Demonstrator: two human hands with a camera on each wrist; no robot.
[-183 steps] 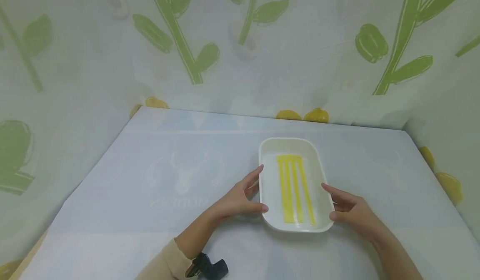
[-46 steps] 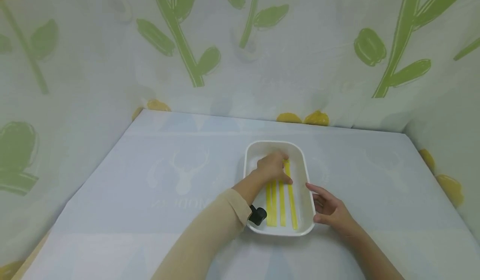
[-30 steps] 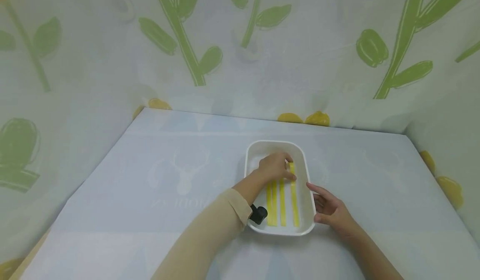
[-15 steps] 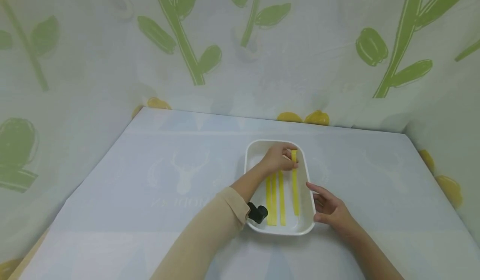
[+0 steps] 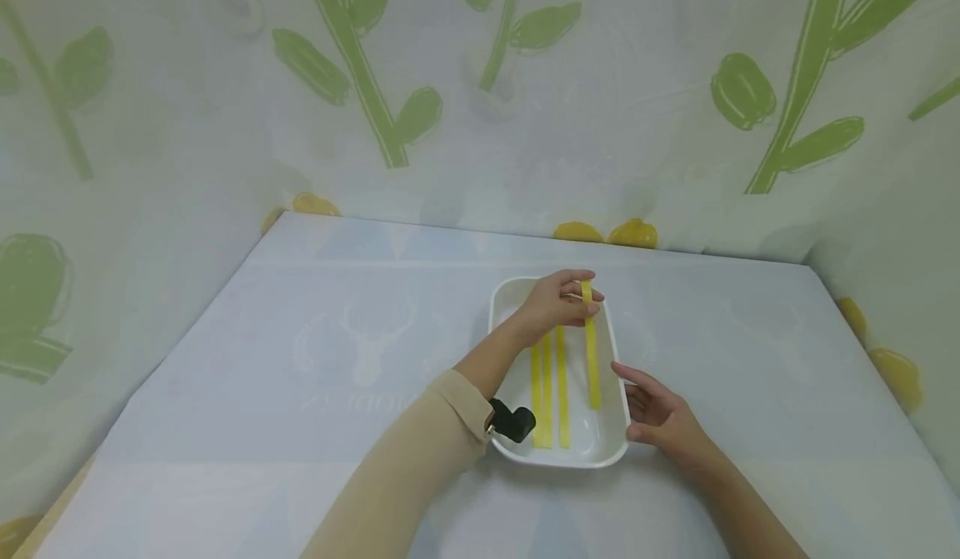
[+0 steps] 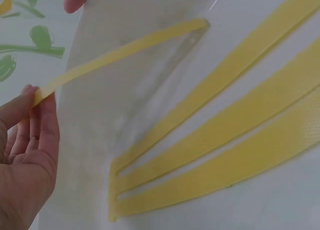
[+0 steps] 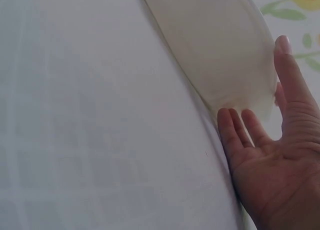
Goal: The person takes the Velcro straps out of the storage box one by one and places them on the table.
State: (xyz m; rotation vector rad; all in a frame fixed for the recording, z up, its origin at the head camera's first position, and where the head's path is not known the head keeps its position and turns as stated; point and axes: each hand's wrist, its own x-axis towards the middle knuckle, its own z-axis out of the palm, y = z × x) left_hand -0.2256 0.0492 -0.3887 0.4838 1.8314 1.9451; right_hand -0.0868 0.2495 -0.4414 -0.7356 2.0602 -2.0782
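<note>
My left hand [image 5: 551,302] pinches one end of a thin yellow strip [image 5: 592,359] between thumb and fingers. In the left wrist view that strip [image 6: 120,54] slants away from the fingertips, its far end low over the white tray floor. Three more yellow strips [image 6: 210,135] lie flat in the tray, joined at one end by a narrow crosspiece. The white rectangular tray [image 5: 581,430] has rounded corners and stands on the table. At its right side my right hand [image 5: 663,416] touches the outer wall with loosely extended fingers, as the right wrist view [image 7: 270,165] shows.
The tray rests on a pale table [image 5: 225,376] with a faint deer-head print. Behind and at both sides hangs a whitish wall covering [image 5: 615,142] with green leaves and yellow flowers. A black wrist camera [image 5: 513,421] on my left wrist overhangs the tray's left edge.
The tray has shifted left from its earliest place. My left hand went from its left rim into it, took one yellow strip and raised it up and away; the right hand stays put lately.
</note>
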